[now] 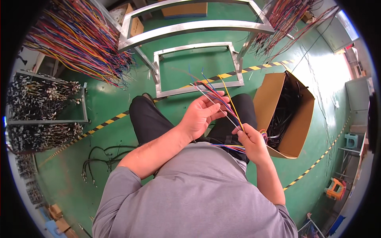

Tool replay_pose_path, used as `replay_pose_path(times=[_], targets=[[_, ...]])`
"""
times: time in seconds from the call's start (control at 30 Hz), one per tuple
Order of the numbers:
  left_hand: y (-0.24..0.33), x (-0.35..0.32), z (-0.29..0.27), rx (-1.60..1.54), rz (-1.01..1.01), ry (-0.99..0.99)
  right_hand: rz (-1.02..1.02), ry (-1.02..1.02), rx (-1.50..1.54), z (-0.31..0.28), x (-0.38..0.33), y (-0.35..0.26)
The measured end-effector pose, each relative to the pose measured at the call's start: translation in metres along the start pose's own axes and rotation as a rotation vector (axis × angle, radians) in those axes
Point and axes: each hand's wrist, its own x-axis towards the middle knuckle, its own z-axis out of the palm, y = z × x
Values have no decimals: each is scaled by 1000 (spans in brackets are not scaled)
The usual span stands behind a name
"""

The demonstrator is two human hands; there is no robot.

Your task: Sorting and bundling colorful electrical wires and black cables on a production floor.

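Observation:
A bundle of thin coloured wires [233,112], among them red, blue, yellow and white ones, runs between my two hands above my lap. My right hand [251,139] is closed round the bundle, and its lower part trails left across my waist. With the palm turned up, my left hand [203,115] has its fingers curled at the wires' upper part, thumb against the fingers. The free wire ends [198,81] fan out beyond it toward the metal frame. Whether the left fingers grip every wire or only some, I cannot tell.
In front of me stands a metal frame [194,27]. Thick bunches of coloured wires [79,39] hang at the far left. An open cardboard box [299,131] with black cables sits by my right leg. Black cables [105,160] lie on the green floor to the left.

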Motion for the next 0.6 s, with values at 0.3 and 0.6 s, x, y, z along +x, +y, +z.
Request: replay_pose_path(times=[0.3,0.6], targets=[[9,-16,-16,-131,150,133,-14,-22,115,11,7,-2],[14,-24,-55,-77,342,271,-69,-149,-88,21,45,5]])
